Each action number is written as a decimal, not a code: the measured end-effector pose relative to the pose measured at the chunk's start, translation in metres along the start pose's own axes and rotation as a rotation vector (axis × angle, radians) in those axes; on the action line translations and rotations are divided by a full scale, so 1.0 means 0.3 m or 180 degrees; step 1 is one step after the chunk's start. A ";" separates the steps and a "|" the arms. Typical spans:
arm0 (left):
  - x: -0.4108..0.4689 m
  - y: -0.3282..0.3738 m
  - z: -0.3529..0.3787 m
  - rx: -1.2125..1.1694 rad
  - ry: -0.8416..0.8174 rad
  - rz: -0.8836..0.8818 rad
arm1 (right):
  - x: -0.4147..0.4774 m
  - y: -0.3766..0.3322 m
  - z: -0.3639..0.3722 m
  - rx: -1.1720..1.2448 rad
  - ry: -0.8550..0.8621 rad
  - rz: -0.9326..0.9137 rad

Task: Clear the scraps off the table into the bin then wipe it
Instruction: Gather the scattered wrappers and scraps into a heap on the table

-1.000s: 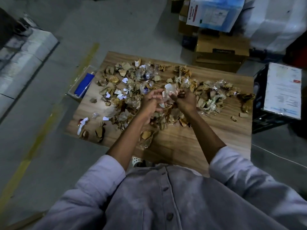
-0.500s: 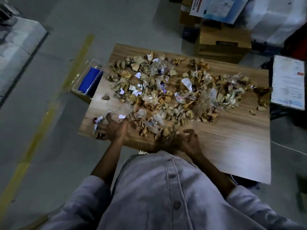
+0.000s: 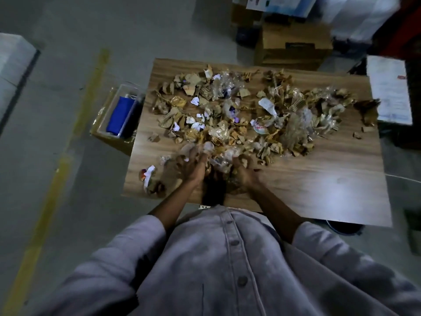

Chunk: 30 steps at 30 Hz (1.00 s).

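**Both hands in the near edge of the scrap pile**

The person stands at the near side of a wood-grain worktop. The scraps, torn brown cardboard, white paper bits and crumpled clear plastic, lie in a broad heap across the far and middle parts of the worktop. A few loose pieces sit apart near the right edge. The near right part of the surface is bare.

The left hand and the right hand are both down on the worktop at the near edge of the heap, close together, with a clump of clear plastic and cardboard between them. Both are motion-blurred, so the grip of either hand cannot be told: whether the fingers close on scraps or lie flat against them is unclear.

A white and red scrap lies by the near left corner, just left of the left hand. Beside the worktop's left edge a clear tub holds a blue item. A cardboard box stands beyond the far edge.
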State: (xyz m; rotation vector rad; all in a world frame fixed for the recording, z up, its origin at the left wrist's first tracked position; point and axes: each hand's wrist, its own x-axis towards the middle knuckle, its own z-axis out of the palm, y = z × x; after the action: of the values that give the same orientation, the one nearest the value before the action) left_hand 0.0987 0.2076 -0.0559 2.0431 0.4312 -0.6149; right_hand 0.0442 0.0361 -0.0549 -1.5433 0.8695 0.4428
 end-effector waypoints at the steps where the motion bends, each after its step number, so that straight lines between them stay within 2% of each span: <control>1: -0.010 0.034 0.006 -0.0001 -0.0110 0.0112 | 0.006 -0.025 0.021 0.0083 -0.0071 -0.0026; 4: -0.006 0.089 0.046 0.0053 -0.0483 0.0267 | 0.044 -0.059 0.072 0.0175 -0.0191 0.0088; 10: -0.005 0.146 0.145 -0.0427 -0.0930 0.0344 | 0.056 -0.133 0.097 0.1195 -0.0014 0.0198; 14: -0.026 0.275 0.132 -0.0690 -0.1096 0.0571 | 0.016 -0.235 0.042 0.1534 0.0150 -0.0269; 18: -0.018 0.437 0.085 -0.0900 -0.1198 0.1050 | 0.013 -0.368 -0.044 0.1596 0.0343 -0.0786; 21: -0.007 0.538 0.042 -0.1001 -0.1242 0.1256 | 0.026 -0.450 -0.100 0.1670 0.0545 -0.0902; 23: 0.013 0.563 0.029 -0.0968 -0.1291 0.1199 | 0.052 -0.462 -0.134 0.1659 0.0623 -0.0823; 26: 0.045 0.553 0.019 -0.0911 -0.1509 0.0965 | 0.067 -0.441 -0.165 0.1510 0.0448 -0.0571; 30: 0.063 0.511 0.013 -0.0891 -0.1629 0.0799 | 0.036 -0.415 -0.141 0.1508 0.0371 -0.0610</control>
State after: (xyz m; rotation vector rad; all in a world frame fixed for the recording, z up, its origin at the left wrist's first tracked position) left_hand 0.1933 0.1276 0.0362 1.5680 -0.0415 -0.8370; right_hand 0.1346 -0.0115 0.0286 -1.2039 0.8341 0.0013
